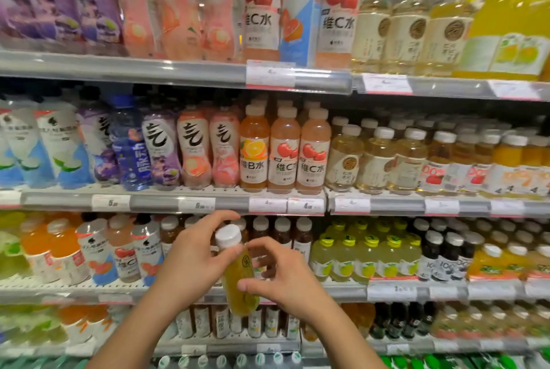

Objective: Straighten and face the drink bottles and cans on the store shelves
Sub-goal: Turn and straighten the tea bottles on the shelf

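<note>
1. Store shelving fills the whole view: grey shelves [178, 71] stacked in tiers, each fronted by a rail with white and red price tags [269, 74].
2. Tall purple, pink and blue-labelled bottles crowd the top tier at left, pale tea bottles [407, 26] and yellow juice at right.
3. On the tier below, three orange-pink vitamin drink bottles [284, 151] stand upright, labels forward, just beside one another, with a blue bottle [129, 145] further left.
4. In front of the third tier, a yellow-green bottle [238, 276] with a white cap is held off the shelf, tilted so its cap leans left and toward the camera.
5. Left hand [190, 258] curls round the bottle's neck and shoulder, thumb and forefinger arched about the cap.
6. Right hand [282, 273] holds the bottle's body, thumb pressed on its front, the fingers bent loosely behind it.
7. Behind the hands stand dark brown bottles [281, 231]; whether a slot is open there I cannot tell.
8. Lime-labelled bottles [369, 258] sit near at right, and every row is packed cap to cap.
</note>
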